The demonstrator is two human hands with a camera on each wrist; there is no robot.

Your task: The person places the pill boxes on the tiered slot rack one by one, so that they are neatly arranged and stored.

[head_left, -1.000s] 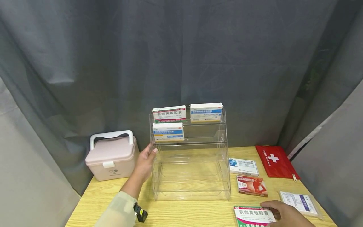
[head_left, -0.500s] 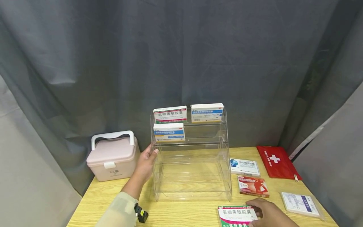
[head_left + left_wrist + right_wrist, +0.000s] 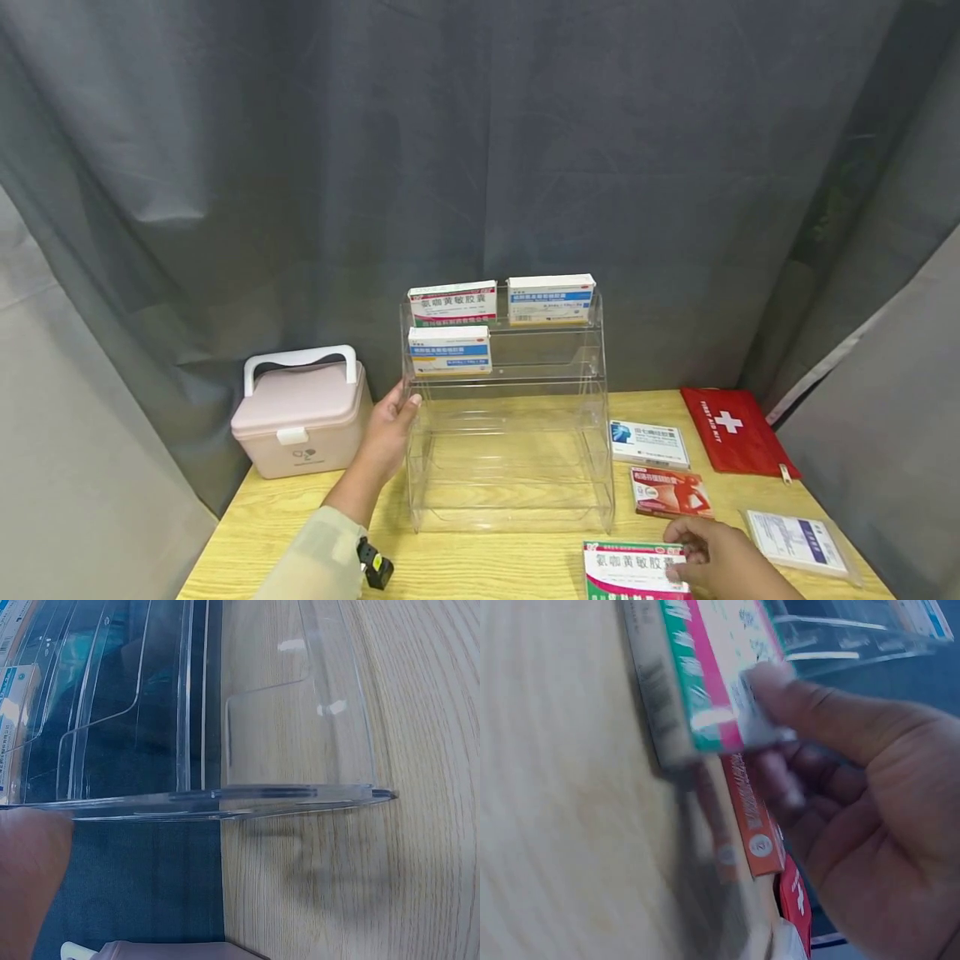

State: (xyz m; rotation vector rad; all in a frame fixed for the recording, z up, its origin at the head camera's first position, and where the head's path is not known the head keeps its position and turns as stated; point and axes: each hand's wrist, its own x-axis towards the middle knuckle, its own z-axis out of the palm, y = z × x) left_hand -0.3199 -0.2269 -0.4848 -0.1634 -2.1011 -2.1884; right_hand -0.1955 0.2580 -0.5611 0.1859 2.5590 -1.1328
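Note:
My left hand point(image 3: 388, 429) grips the left side edge of a clear tiered display rack point(image 3: 510, 492); in the left wrist view only part of that hand point(image 3: 30, 874) shows at the rack's edge. My right hand point(image 3: 723, 558) pinches the right end of a white, green and pink medicine box point(image 3: 633, 568), low at the front. In the right wrist view the thumb lies on this box's point(image 3: 712, 675) printed face. A similar box point(image 3: 453, 305) and a blue-and-white box point(image 3: 551, 300) stand in the rack's top tier. Another blue-and-white box point(image 3: 450, 351) stands one tier lower, at left.
Right of the rack lie a white-and-blue box point(image 3: 648, 443), a red box point(image 3: 670, 492), a bagged white box point(image 3: 797, 540) and a red first aid pouch point(image 3: 738, 433). A pink lidded case point(image 3: 303, 417) with a white handle stands at left. Grey curtain point(image 3: 480, 150) hangs behind.
My right hand has moved left with the medicine box, from beside the bagged box toward the rack's front. The left hand keeps its hold on the rack.

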